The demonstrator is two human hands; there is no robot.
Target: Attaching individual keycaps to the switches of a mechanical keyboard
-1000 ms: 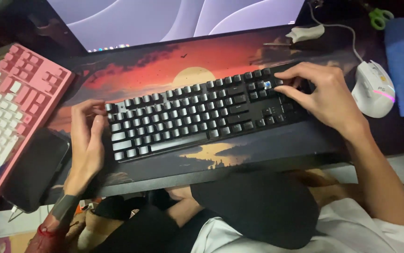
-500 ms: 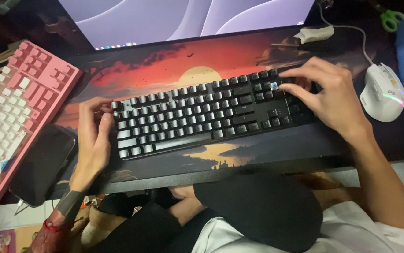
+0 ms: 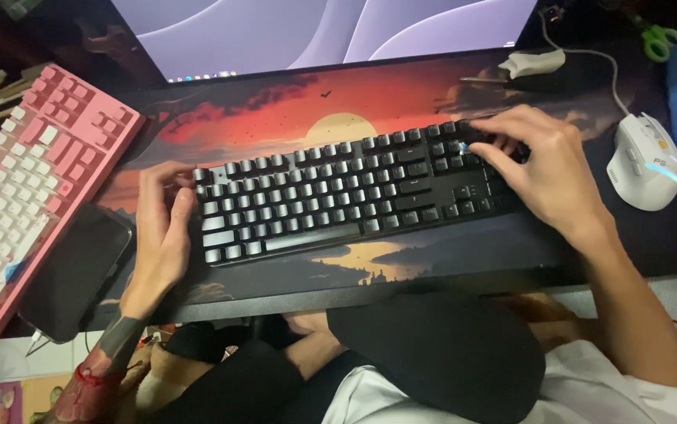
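Here the black mechanical keyboard (image 3: 354,196) lies on the sunset-printed desk mat (image 3: 291,118), its long axis running left to right and tilted slightly, right end farther from the person. The left hand (image 3: 162,232) cups the keyboard's left short edge, fingers curled against the corner keys, thumb along the front. The right hand (image 3: 546,177) lies over the right end, fingers bent and pinching at a keycap near the top row. A pink keyboard (image 3: 20,196) and a dark phone (image 3: 75,271) lie left of the left hand; a white mouse (image 3: 644,161) sits just right of the right hand.
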